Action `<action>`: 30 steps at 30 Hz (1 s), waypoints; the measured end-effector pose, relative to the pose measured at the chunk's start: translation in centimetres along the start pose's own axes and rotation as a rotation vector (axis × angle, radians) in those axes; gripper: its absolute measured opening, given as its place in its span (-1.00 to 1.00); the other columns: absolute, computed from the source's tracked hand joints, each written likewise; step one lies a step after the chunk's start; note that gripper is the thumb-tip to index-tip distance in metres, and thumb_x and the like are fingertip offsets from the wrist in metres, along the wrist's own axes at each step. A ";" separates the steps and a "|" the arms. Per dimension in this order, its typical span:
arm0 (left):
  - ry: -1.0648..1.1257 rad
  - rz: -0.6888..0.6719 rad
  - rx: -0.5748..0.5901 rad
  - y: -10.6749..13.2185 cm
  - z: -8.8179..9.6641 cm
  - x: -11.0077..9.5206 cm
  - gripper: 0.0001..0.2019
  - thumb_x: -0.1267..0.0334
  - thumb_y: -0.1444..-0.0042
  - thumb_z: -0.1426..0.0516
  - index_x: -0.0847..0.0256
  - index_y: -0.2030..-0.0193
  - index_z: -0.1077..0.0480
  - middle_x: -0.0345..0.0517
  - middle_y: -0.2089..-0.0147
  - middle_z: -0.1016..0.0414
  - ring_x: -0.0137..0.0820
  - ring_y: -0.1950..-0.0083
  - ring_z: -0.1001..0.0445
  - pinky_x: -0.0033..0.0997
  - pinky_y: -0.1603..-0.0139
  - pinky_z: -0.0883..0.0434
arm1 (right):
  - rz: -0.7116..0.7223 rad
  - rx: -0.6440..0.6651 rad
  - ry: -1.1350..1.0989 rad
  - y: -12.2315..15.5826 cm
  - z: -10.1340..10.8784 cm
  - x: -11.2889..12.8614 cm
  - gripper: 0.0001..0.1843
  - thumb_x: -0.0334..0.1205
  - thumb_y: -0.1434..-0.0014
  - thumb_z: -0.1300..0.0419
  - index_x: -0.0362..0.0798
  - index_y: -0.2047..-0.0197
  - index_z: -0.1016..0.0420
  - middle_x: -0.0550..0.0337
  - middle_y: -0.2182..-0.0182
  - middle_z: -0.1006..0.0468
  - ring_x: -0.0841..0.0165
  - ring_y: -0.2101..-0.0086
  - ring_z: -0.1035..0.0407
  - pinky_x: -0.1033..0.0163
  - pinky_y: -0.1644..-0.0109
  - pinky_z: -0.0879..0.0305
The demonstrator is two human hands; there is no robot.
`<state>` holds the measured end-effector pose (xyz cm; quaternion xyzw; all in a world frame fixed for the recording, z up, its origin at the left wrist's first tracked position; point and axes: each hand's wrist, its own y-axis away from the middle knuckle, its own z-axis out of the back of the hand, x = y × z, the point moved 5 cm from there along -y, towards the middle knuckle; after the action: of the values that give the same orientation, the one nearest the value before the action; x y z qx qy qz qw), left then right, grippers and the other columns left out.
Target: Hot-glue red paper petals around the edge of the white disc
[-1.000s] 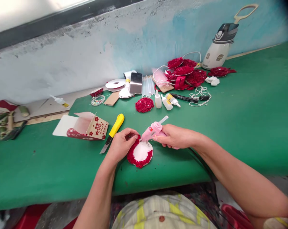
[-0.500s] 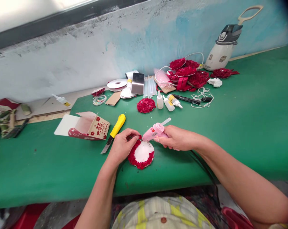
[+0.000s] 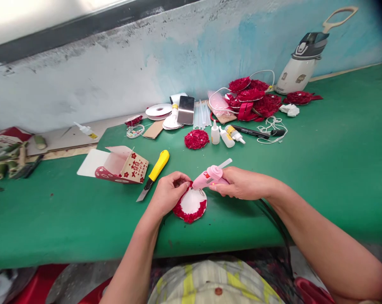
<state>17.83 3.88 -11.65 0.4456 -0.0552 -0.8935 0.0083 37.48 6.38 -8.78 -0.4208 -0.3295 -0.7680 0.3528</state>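
Observation:
A round white disc edged with red ruffled trim lies near the front edge of the green table. My left hand is closed, pinching the red trim at the disc's upper left rim. My right hand is wrapped round a pink glue gun, whose nozzle points at the disc's top edge right beside my left fingertips. A clear glue stick pokes out of the gun's back.
A yellow utility knife and an open red-patterned paper box lie to the left. Behind are a finished red rosette, small glue bottles, a phone, ribbon spool, a pile of red rosettes and a white jug.
Both hands stay on the disc and glue gun almost unchanged; the view has shifted a little, so everything sits slightly further right.

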 end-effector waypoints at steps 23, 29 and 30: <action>-0.337 -0.141 0.043 0.4 0.4 -1.8 -0.87 0.36 -0.12 -0.08 0.20 0.32 -0.47 -0.13 0.29 -0.49 -0.36 0.27 -0.43 -0.40 0.29 -0.32 | -0.047 -0.060 -0.070 0.0 0.0 -0.3 -0.71 -0.11 -0.24 -0.03 -0.08 0.44 -0.29 0.33 0.60 -0.28 0.50 0.59 -0.14 0.37 0.55 -0.03; -0.348 -0.140 0.063 0.4 0.3 -1.7 -0.86 0.37 -0.13 -0.06 0.20 0.31 -0.47 -0.13 0.29 -0.47 -0.36 0.26 -0.42 -0.38 0.27 -0.31 | -0.038 -0.062 0.012 -0.3 -0.3 -0.3 -0.70 -0.13 -0.25 -0.02 -0.07 0.48 -0.26 0.33 0.59 -0.29 0.48 0.56 -0.10 0.34 0.48 -0.01; -0.354 -0.140 0.062 0.4 0.3 -1.8 -0.86 0.37 -0.13 -0.07 0.20 0.31 -0.47 -0.12 0.29 -0.46 -0.35 0.26 -0.42 -0.37 0.26 -0.30 | -0.027 -0.062 0.015 -0.3 -0.3 -0.3 -0.70 -0.14 -0.25 -0.01 -0.07 0.48 -0.26 0.33 0.59 -0.28 0.48 0.56 -0.09 0.34 0.47 -0.01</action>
<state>18.61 3.60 -10.00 0.2844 -0.0520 -0.9542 -0.0776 37.23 6.31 -9.22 -0.4211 -0.3086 -0.7857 0.3318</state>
